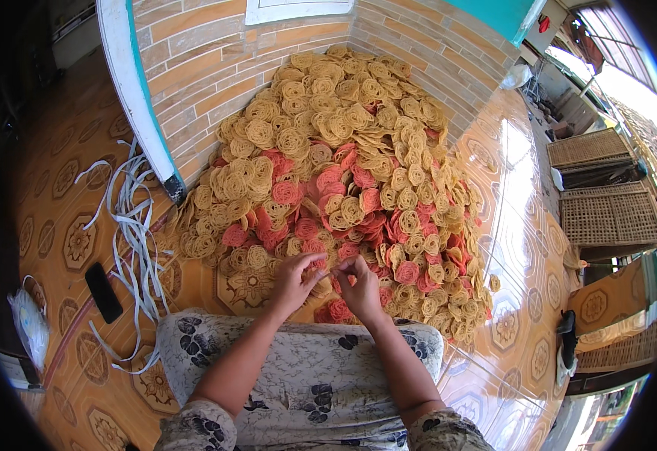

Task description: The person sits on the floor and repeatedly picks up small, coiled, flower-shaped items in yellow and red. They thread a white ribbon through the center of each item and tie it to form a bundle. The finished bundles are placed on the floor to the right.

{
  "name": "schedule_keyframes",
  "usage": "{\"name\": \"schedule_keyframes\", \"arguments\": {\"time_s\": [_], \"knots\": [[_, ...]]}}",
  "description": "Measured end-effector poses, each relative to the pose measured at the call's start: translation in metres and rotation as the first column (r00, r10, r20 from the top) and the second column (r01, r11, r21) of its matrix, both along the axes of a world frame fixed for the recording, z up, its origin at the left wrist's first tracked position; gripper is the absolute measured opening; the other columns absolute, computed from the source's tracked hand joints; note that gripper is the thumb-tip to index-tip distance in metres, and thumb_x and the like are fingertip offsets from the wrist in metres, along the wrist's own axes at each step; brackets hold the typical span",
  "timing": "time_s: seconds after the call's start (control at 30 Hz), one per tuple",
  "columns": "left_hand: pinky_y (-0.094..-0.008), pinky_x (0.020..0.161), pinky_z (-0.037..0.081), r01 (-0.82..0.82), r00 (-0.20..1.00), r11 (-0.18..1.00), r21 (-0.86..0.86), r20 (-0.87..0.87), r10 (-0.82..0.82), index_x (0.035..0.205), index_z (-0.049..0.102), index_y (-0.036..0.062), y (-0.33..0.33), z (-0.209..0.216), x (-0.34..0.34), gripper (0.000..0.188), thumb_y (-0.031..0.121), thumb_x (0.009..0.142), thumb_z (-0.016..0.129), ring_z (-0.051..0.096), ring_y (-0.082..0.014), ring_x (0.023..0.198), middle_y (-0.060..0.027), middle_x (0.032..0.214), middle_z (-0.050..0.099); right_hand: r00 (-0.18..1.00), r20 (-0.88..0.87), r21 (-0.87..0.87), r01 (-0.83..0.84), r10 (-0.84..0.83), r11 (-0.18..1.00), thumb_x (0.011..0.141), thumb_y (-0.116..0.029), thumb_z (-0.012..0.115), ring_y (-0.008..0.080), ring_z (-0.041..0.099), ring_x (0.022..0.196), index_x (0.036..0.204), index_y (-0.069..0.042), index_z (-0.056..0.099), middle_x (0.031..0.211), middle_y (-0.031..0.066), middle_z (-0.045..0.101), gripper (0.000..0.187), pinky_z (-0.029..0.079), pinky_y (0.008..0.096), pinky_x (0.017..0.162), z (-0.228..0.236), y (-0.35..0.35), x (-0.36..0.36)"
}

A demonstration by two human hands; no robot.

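Note:
A large heap of dried, lacy coiled rounds, like raw crackers, fills the corner before me, mostly yellow rounds (pixel 293 141) with pink rounds (pixel 330 180) mixed in towards the middle. My left hand (pixel 297 284) and my right hand (pixel 360 289) are close together at the heap's near edge, above my lap. The right thumb and fingers press together in a pinch. On the left hand the fingers curl towards the thumb, facing the right fingertips. Anything between the fingertips is too small to make out. Some pink rounds (pixel 336 310) lie just below the hands.
Patterned cloth (pixel 298 376) covers my lap. Left on the tiled floor lie white straps (pixel 134 233), a black phone (pixel 104 292) and a clear plastic bag (pixel 29 323). A brick-tiled wall (pixel 193 68) and a white-and-teal door edge (pixel 137 90) bound the heap. Woven panels (pixel 610 214) stand right.

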State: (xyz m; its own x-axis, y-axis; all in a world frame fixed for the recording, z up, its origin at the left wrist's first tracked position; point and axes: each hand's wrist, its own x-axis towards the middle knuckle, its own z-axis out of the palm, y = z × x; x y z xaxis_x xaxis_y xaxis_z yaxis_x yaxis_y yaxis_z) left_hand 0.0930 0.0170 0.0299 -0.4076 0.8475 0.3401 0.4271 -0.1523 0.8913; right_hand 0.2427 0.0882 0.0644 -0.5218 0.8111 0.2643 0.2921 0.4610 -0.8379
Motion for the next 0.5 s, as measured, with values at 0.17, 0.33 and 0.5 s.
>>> {"name": "schedule_keyframes", "arguments": {"time_s": [0.17,0.33,0.5], "knots": [[-0.0372,0.082,0.045,-0.010,0.976,0.984,-0.179,-0.216,-0.030,0.094,0.074,0.0105,-0.006,-0.009,0.001,0.016,0.023,0.085,0.072,0.065,-0.0228,0.086,-0.0060,0.086,0.072,0.999,-0.031,-0.028,0.036,-0.037,0.999,0.087,-0.003,0.067,0.0177,0.067,0.080,0.095,0.001,0.059,0.082,0.0115,0.068,0.012,0.051,0.0306,0.072,0.000,0.019,0.006],[-0.0266,0.067,0.053,0.100,0.992,0.970,-0.223,0.095,-0.080,0.096,0.072,0.0010,-0.005,-0.009,-0.006,0.015,0.012,0.087,0.071,0.068,-0.0124,0.077,-0.0077,0.086,0.073,0.700,0.476,0.320,0.426,-0.533,0.846,0.082,-0.015,0.068,0.0313,0.060,0.107,0.116,-0.007,0.061,0.109,0.0150,0.066,0.036,0.043,0.0426,0.096,-0.011,0.081,0.059],[-0.0229,0.065,0.051,0.111,0.989,0.963,-0.245,0.122,-0.082,0.097,0.071,-0.0011,-0.006,-0.006,-0.005,0.016,0.013,0.090,0.069,0.066,-0.0076,0.074,-0.0056,0.084,0.073,0.583,0.654,0.368,0.312,-0.483,0.876,0.081,-0.018,0.068,0.0299,0.064,0.100,0.107,-0.007,0.067,0.104,0.0134,0.069,0.028,0.045,0.0404,0.091,-0.034,0.091,0.087]]}}
